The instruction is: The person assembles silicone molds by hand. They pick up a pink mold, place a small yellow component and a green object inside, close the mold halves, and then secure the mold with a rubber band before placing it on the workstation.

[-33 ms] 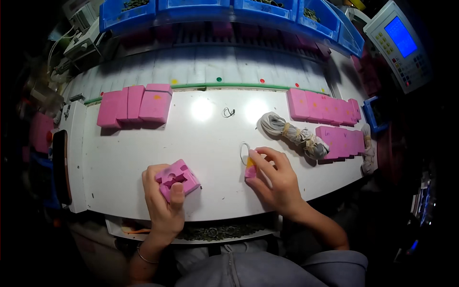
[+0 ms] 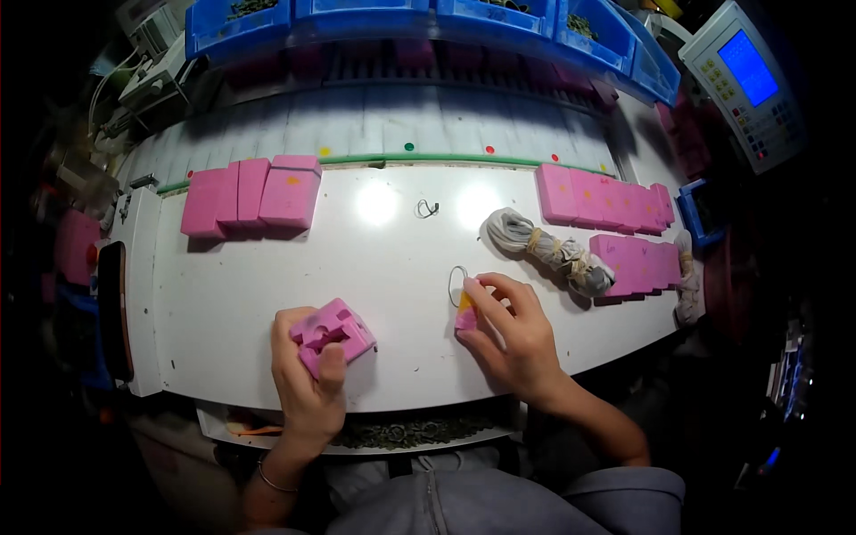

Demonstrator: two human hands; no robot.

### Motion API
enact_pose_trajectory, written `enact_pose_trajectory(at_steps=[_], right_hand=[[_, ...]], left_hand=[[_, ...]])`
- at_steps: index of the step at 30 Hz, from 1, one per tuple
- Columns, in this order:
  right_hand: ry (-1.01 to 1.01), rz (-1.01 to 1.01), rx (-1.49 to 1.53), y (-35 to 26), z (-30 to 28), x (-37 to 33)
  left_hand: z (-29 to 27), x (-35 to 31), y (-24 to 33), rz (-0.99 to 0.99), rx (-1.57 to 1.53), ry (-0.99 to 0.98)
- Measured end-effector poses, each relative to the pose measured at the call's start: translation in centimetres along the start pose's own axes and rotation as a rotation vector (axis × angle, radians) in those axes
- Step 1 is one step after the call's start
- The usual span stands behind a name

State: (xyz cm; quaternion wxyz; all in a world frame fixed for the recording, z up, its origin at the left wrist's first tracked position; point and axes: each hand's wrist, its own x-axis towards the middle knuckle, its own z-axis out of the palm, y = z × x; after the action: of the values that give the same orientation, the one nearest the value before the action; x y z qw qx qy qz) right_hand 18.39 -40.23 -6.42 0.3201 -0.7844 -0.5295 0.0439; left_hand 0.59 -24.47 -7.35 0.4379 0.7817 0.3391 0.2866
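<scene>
My left hand [image 2: 308,379] grips a pink rubber mould block [image 2: 346,323] above the near part of the white table, its thumb pressed at the block's cut-out cavity. The upturned face has stepped notches and a round dimple. To its right, my right hand [image 2: 517,334] pinches a small pink piece with a yellow patch [image 2: 466,314] between thumb and fingers. A thin dark loop [image 2: 451,287] stands out beside those fingertips; whether they hold it or it lies behind them, I cannot tell.
Pink blocks stand in rows at the back left [image 2: 290,192] and right [image 2: 557,194]. A tied grey cloth bundle [image 2: 553,254] lies beyond my right hand. A small dark loop [image 2: 427,209] rests mid-table. Blue bins [image 2: 499,22] line the back; a keypad unit with a blue screen [image 2: 749,67] stands far right.
My left hand and the pink mould block have shifted very slightly to the right. My right hand stays almost still, with the small pink piece tilted a little.
</scene>
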Motion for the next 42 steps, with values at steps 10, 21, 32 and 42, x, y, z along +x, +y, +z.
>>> enact_pose_trajectory(at_steps=[10, 21, 32, 42], right_hand=[[0.015, -0.076, -0.13, -1.2, 1.7, 1.0], [-0.185, -0.319, 0.634, -6.6, -1.5, 5.1], [-0.286, -0.103, 0.305, -6.1, -0.4, 3.6], [0.136, -0.205, -0.083, -7.1, 2.8, 2.4]], left_hand=[[-2.5, -0.1, 1.7, 0.061, -0.176, -0.284], [-1.2, 1.8, 2.8, 0.366, 0.052, -0.353], [-1.2, 1.8, -1.0, -0.131, -0.848, -0.539], [1.1, 0.5, 1.5, 0.192, -0.27, -0.304]])
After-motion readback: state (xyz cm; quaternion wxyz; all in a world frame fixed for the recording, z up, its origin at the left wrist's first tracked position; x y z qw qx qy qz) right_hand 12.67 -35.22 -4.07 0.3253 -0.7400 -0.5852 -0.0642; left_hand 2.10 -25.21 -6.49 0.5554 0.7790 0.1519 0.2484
